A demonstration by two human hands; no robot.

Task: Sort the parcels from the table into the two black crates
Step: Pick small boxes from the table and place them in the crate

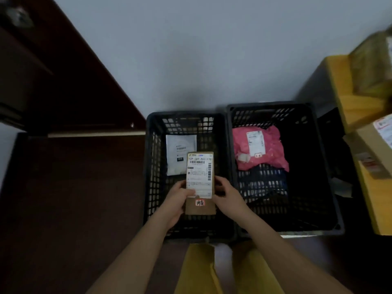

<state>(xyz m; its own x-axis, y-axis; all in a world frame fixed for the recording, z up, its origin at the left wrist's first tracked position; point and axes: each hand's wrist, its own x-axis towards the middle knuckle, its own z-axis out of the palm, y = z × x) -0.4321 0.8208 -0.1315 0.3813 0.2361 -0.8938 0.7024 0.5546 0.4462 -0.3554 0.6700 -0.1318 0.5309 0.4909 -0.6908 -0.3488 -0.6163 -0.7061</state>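
Left hand [177, 198] and right hand [228, 195], fingers grasping, hold a labelled brown parcel [200, 183] above the left black crate [151, 166]; a pink parcel [259, 148] lies in the right black crate [324, 166].

Bare forearms — no sleeves — yellow trousers [197, 270]

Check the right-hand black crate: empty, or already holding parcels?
Not empty: a pink parcel lies inside the right crate.

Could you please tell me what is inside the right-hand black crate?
The right crate holds a pink parcel with a white label, lying on its dark floor. Anything beneath the parcel is hidden.
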